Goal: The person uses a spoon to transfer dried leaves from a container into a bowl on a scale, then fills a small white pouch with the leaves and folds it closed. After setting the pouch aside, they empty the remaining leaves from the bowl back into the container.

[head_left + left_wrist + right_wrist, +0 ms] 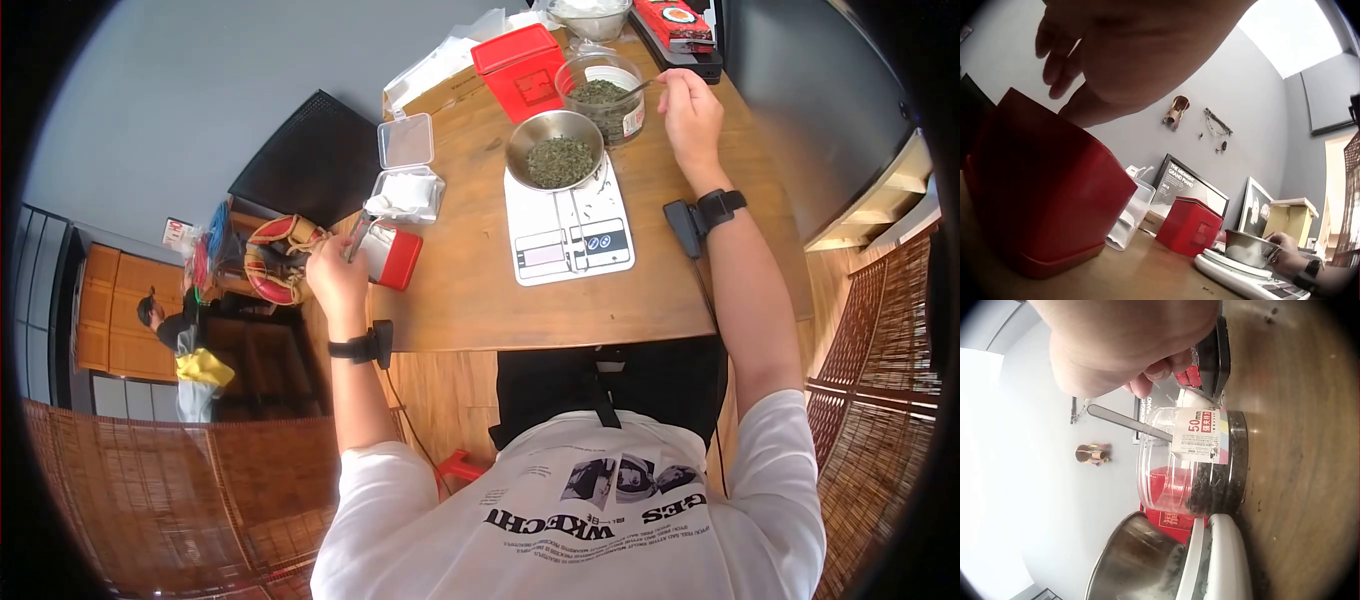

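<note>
Knocking the spoon [1122,420] could scatter far leaves [1213,487], with the right hand [692,120] bent loosely, pinching nothing (left hand's [338,280] grip: can't tell).

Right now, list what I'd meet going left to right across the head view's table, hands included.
Left hand, clear plastic box with raised lid, tall red lidded box, clear round jar of dried green leaves, right hand.

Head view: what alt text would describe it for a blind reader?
Metal bowl of green flakes on a white scale, on a wooden table. A person's right hand is by a utensil in a clear tub; the left hand nears a red container.
</note>
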A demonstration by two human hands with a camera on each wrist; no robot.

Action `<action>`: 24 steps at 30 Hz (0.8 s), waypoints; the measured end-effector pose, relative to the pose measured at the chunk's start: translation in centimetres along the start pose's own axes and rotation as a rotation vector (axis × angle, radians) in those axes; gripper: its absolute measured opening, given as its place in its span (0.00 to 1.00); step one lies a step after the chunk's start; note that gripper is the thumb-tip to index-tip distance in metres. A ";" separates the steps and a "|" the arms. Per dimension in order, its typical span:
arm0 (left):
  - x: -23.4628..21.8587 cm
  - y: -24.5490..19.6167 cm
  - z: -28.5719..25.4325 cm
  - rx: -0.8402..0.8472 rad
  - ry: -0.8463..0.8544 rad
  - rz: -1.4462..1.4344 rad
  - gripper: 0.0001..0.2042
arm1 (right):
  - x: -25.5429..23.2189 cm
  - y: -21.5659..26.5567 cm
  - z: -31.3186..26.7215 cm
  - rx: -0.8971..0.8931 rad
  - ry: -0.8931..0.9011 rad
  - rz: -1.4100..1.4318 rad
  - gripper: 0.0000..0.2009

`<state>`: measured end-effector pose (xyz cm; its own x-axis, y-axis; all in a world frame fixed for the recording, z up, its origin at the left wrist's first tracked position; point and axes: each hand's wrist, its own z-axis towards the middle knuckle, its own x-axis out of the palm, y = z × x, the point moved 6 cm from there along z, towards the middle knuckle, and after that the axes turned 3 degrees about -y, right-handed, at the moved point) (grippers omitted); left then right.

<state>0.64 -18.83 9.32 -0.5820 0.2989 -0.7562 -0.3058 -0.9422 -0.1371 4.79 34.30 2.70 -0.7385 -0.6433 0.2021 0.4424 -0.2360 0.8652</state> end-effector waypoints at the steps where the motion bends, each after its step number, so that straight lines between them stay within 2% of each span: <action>1: -0.5 -1.1 -0.1 0.189 -0.077 0.129 0.07 | -0.1 -0.1 0.1 0.002 -0.002 -0.008 0.11; 2: -0.5 -1.2 -0.2 0.188 -0.078 0.129 0.07 | -0.2 -0.1 0.1 0.002 -0.001 -0.008 0.11; 4: 0.4 -0.7 -0.6 -0.056 0.146 -0.107 0.08 | -0.1 0.0 0.0 0.002 -0.002 -0.020 0.11; 5: 0.5 -0.7 -0.8 -0.063 0.143 -0.104 0.08 | 0.0 -0.1 0.0 0.002 0.004 -0.017 0.11; 7: 1.9 -1.2 -1.1 -0.043 0.350 -0.121 0.08 | -0.1 -0.5 0.1 0.009 0.008 0.010 0.11; 12: 2.1 -1.3 -0.8 -0.034 0.375 -0.155 0.08 | -0.2 -0.5 0.3 0.002 0.008 -0.029 0.12; 15: 1.8 -1.9 0.2 0.008 0.368 -0.075 0.09 | -0.1 -0.3 0.1 0.007 -0.001 -0.049 0.12; 18: 0.8 -3.9 1.9 -0.018 0.256 -0.143 0.09 | 0.0 -0.2 0.0 0.010 -0.005 -0.053 0.12; 21: 2.3 -4.5 4.1 -0.027 0.318 -0.184 0.10 | 0.0 -0.1 0.0 0.010 -0.003 -0.068 0.12; 23: 4.5 -4.5 5.5 0.073 0.372 -0.124 0.12 | -0.1 0.0 0.1 0.012 -0.001 -0.080 0.12; 24: 5.1 -5.0 6.1 0.043 0.429 -0.102 0.13 | -0.2 -0.1 0.0 0.014 -0.001 -0.077 0.12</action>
<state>-5.38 -11.71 10.08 -0.1849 0.2916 -0.9385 -0.3818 -0.9013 -0.2048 4.86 34.45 2.62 -0.7709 -0.6225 0.1349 0.3765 -0.2745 0.8848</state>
